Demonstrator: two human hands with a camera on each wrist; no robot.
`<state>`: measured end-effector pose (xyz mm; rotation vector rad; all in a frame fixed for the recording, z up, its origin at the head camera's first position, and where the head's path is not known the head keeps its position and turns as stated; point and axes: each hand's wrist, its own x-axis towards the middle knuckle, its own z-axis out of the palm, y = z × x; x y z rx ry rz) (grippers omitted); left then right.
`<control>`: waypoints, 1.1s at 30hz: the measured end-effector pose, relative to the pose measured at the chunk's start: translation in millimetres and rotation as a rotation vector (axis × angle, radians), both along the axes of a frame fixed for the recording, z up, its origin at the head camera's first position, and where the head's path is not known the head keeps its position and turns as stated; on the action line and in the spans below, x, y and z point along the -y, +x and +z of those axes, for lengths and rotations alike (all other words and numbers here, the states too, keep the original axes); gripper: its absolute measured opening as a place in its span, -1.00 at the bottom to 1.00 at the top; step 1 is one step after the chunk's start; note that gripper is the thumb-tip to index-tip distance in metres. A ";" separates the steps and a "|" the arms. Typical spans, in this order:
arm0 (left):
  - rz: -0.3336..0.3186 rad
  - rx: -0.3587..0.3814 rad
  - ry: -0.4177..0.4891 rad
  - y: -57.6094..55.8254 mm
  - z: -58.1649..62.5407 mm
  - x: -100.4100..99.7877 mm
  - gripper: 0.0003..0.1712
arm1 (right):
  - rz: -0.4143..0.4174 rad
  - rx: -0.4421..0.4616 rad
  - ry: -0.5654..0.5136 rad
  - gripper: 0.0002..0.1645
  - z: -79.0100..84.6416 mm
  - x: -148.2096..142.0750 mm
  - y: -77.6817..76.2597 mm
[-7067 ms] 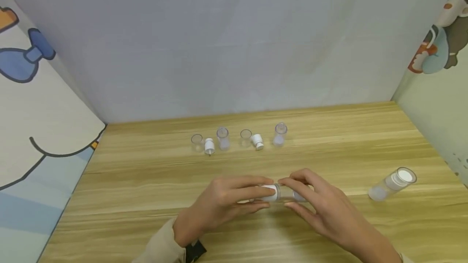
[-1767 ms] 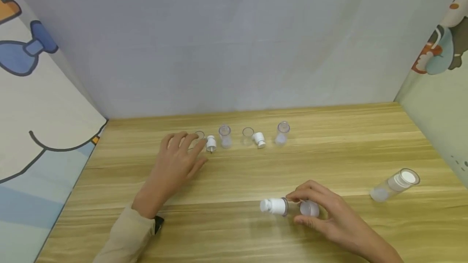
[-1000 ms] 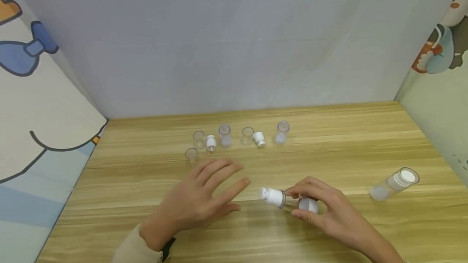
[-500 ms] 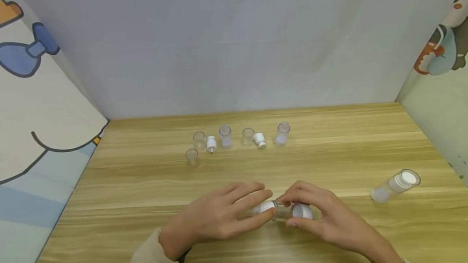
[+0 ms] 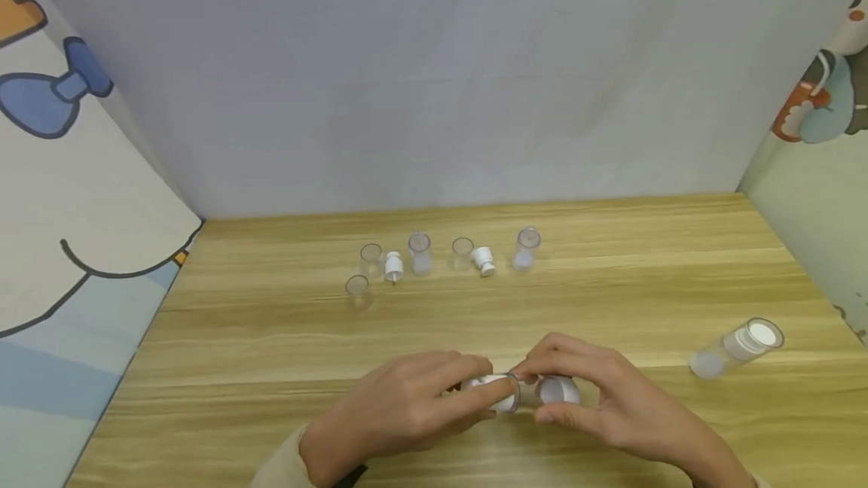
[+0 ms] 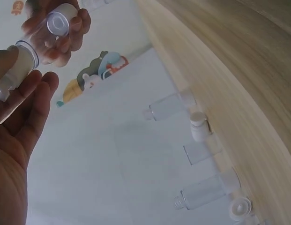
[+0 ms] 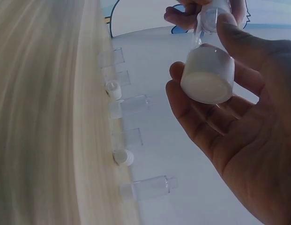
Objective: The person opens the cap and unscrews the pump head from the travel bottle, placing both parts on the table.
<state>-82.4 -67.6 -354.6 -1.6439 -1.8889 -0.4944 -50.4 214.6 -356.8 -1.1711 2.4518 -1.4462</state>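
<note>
In the head view, a clear pump bottle lies sideways between both hands near the front of the table (image 5: 285, 352). My left hand (image 5: 420, 401) grips its white pump top (image 5: 503, 391), thumb and fingers round it. At the other end my right hand (image 5: 600, 390) holds the clear body close to the white base (image 5: 559, 390). The right wrist view shows this white base (image 7: 208, 82) over curled fingers, thumb on the clear wall. In the left wrist view the white pump top (image 6: 22, 65) sits at the clear rim, between left thumb and fingers.
A clear cap (image 5: 357, 288) stands at left. Behind it are another clear cap (image 5: 371, 256), a white pump (image 5: 393, 267), a clear bottle (image 5: 420, 254), a third clear cap (image 5: 463, 251), a second white pump (image 5: 484, 260) and bottle (image 5: 525, 251). An assembled bottle (image 5: 735, 349) stands at right.
Since the oldest frame a clear cap has appeared at front left, where the left hand was reaching 1.8 s ago. That hand has since come back right and taken hold of the pump top.
</note>
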 end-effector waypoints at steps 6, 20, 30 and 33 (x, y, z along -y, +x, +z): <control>0.012 0.011 0.038 0.5 2.2 -0.8 -0.58 | 0.016 -0.004 -0.024 -0.44 4.3 2.5 -1.8; -0.041 0.018 0.207 -0.3 3.9 5.8 -0.65 | 0.001 -0.250 -0.282 -0.42 -7.3 23.9 -4.4; 0.177 0.165 0.185 2.2 3.8 4.2 -0.62 | -0.185 -0.474 -0.187 -0.54 -5.1 32.2 -3.9; 0.246 0.185 0.163 2.3 4.8 5.0 -0.55 | -0.208 -0.490 -0.176 -0.54 -4.8 31.4 -4.8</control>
